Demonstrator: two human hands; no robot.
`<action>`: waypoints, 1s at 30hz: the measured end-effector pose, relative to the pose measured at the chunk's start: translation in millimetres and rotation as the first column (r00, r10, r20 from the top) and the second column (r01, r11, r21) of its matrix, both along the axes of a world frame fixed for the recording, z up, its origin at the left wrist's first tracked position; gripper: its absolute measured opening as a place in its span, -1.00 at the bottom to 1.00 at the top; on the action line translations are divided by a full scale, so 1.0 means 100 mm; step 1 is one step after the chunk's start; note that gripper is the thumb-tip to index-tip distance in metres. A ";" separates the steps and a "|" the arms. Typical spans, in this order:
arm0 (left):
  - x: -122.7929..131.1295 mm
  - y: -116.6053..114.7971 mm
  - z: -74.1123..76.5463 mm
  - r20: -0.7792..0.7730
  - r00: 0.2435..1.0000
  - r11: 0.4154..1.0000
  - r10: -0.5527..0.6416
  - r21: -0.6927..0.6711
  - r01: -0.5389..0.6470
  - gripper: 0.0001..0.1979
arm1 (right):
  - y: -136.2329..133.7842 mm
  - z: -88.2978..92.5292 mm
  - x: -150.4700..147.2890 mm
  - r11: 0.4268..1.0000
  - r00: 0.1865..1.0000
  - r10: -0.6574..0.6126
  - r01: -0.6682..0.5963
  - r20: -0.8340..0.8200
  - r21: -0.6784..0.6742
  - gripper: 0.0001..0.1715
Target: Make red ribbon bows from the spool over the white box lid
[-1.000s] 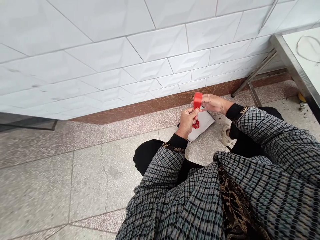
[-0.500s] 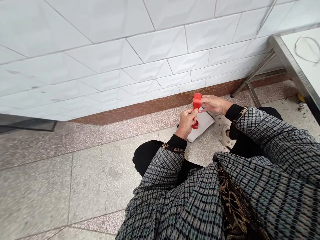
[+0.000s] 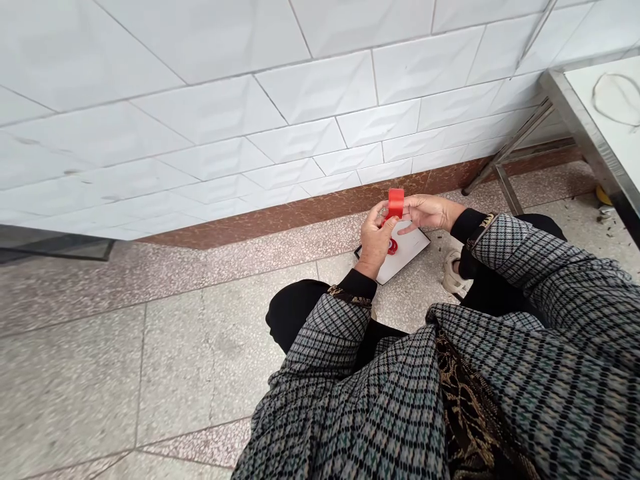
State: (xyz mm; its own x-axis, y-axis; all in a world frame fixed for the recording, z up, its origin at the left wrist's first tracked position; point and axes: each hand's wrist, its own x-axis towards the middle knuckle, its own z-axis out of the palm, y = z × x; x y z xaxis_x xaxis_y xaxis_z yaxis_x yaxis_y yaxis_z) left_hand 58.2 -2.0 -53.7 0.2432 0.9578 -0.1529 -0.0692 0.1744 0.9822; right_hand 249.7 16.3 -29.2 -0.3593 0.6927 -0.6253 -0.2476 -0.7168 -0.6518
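My left hand is raised with its fingers closed around the lower part of a red ribbon-like strip. My right hand comes in from the right, its fingertips pressed against the strip's side. The strip's upper end stands folded above both hands, and its middle is hidden by my fingers. A small red loop shows below my left hand, over a flat white board with a dark edge. I cannot tell if the loop is joined to the strip.
My black-trousered knees and a white shoe are beneath the hands. Behind rise a white tiled wall and brown skirting. A steel-edged table with a thin loop on top stands at upper right, over a yellow object.
My left hand has shifted upward, its fingers now higher on the strip. My right hand sits slightly lower and closer in. The red loop stays in about the same place.
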 end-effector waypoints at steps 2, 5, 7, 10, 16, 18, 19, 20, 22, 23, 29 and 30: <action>-0.01 0.03 -0.03 0.018 0.999 0.999 -0.037 0.017 0.036 -0.63 | -0.01 0.01 0.01 1.000 1.000 0.012 -0.012 -0.011 0.003 -0.84; -0.03 0.07 -0.08 0.066 0.995 0.997 -0.077 -0.015 0.078 -0.57 | -0.03 0.04 0.01 1.000 0.999 0.013 -0.013 -0.029 0.009 -0.82; -0.06 0.09 -0.10 0.115 0.988 0.992 -0.104 -0.057 0.111 -0.52 | -0.05 0.04 0.00 1.000 0.999 0.010 -0.009 -0.051 0.011 -0.82; -0.09 0.11 -0.08 0.202 0.968 0.980 -0.151 -0.100 0.174 -0.44 | -0.08 0.04 -0.03 1.000 0.998 0.001 0.000 -0.068 0.009 -0.81; -0.14 0.11 0.06 0.265 0.950 0.957 -0.164 -0.189 0.218 -0.50 | -0.04 0.08 -0.02 0.976 0.994 -0.036 0.014 0.099 0.216 -0.73; -0.16 0.11 0.13 0.239 0.957 0.946 -0.164 -0.239 0.221 -0.54 | 0.00 0.10 0.02 0.923 0.974 -0.046 -0.043 0.221 0.383 -0.63; -0.17 0.10 0.15 0.230 0.958 0.939 -0.169 -0.259 0.228 -0.54 | 0.02 0.12 0.04 0.886 0.956 -0.053 -0.088 0.288 0.456 -0.57; -0.18 0.10 0.18 0.225 0.958 0.932 -0.176 -0.276 0.236 -0.54 | 0.04 0.13 0.06 0.847 0.932 -0.062 -0.140 0.356 0.513 -0.53; -0.18 0.09 0.20 0.217 0.956 0.920 -0.195 -0.297 0.255 -0.54 | 0.07 0.14 0.10 0.784 0.868 -0.073 -0.254 0.491 0.566 -0.52; -0.18 0.08 0.20 0.211 0.957 0.918 -0.198 -0.303 0.257 -0.55 | 0.07 0.14 0.11 0.761 0.831 -0.077 -0.308 0.550 0.572 -0.54; -0.13 0.03 0.24 0.140 0.988 0.938 -0.062 -0.330 0.106 -0.62 | 0.07 0.15 0.19 0.705 0.690 -0.144 -0.431 0.709 0.563 -0.60; -0.13 0.03 0.26 0.141 0.989 0.939 -0.050 -0.330 0.095 -0.60 | 0.06 0.16 0.19 0.706 0.688 -0.151 -0.428 0.710 0.564 -0.60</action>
